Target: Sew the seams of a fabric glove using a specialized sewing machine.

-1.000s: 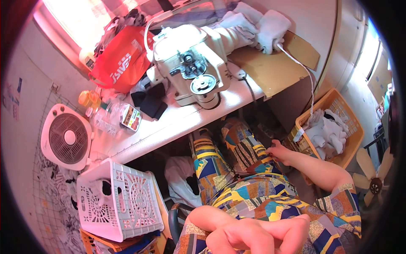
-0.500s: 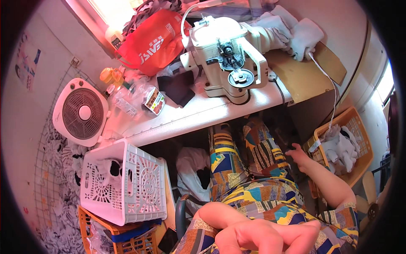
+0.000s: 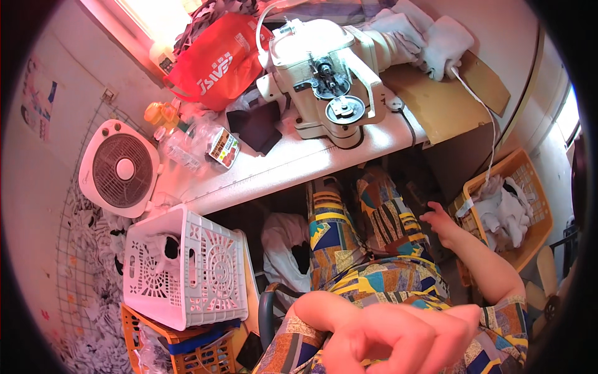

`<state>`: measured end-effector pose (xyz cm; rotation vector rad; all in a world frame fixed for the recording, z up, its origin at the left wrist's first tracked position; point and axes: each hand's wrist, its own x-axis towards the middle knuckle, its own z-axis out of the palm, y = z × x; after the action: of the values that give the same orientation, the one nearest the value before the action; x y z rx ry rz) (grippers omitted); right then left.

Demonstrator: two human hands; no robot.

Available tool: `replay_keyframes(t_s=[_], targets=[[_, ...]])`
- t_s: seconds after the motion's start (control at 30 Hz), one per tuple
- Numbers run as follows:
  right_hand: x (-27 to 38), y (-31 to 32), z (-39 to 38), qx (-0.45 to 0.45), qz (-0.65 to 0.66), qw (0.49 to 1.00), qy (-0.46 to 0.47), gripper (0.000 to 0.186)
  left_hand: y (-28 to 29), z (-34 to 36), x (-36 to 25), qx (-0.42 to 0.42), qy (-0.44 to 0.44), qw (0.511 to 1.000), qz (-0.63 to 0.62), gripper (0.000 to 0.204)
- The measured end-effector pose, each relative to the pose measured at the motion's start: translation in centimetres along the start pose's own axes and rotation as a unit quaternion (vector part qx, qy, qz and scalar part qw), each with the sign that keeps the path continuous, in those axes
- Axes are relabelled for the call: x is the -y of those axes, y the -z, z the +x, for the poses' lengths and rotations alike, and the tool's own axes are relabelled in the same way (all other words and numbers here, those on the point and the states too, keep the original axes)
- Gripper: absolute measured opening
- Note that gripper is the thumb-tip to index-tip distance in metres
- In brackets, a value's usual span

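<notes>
The right hand (image 3: 443,219) has stayed low by the knee, fingers open, holding nothing, beside the orange basket (image 3: 534,187) of white cloth (image 3: 506,209). The left hand (image 3: 398,340) is curled loosely, empty. The view moved; the sewing machine (image 3: 324,75) sits untouched on the bench (image 3: 280,171).

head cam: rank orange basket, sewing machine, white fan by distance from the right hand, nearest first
From the right hand, reaching down beside the knee:
1. Orange basket, just to its right, holding white cloth.
2. Sewing machine, up on the table, above and left.
3. White fan, far left against the wall.
</notes>
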<state>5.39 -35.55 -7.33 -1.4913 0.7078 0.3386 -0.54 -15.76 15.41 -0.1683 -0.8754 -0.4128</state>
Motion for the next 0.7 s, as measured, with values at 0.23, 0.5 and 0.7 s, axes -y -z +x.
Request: replay_keyframes(t_s=[0.23,0.5,0.7], targets=[[-0.1,0.2,0.1,0.005,0.012,1.000,-0.001,0.073,3.5,0.7,0.0,0.115,-0.013,0.992,0.048,0.025],[-0.8,-0.1,0.7,-0.021,0.041,0.998,-0.035,0.065,4.3,0.5,-0.4,0.150,0.022,0.988,0.023,0.026],[-0.3,0.0,0.1,0.015,0.061,0.997,-0.033,0.075,2.5,0.5,-0.4,0.119,0.009,0.991,0.053,0.033]])
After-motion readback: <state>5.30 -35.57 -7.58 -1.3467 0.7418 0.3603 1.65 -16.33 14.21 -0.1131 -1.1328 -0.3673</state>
